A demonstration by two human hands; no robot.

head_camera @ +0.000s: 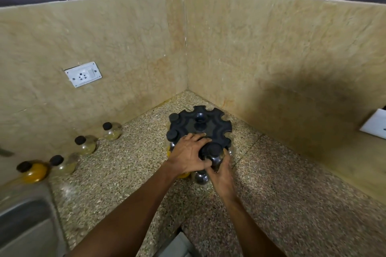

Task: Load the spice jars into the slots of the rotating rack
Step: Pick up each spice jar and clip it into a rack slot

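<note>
A black rotating rack with notched slots stands in the counter's corner. Two black-lidded jars sit in its left slots. My left hand rests on the rack's near edge, fingers spread over the top. My right hand grips a dark jar with a black lid at the rack's front slot. Several loose jars line the left wall: one with yellow powder and three pale ones.
The speckled granite counter meets beige stone walls. A steel sink lies at the lower left. A white socket is on the left wall, and another white plate on the right wall.
</note>
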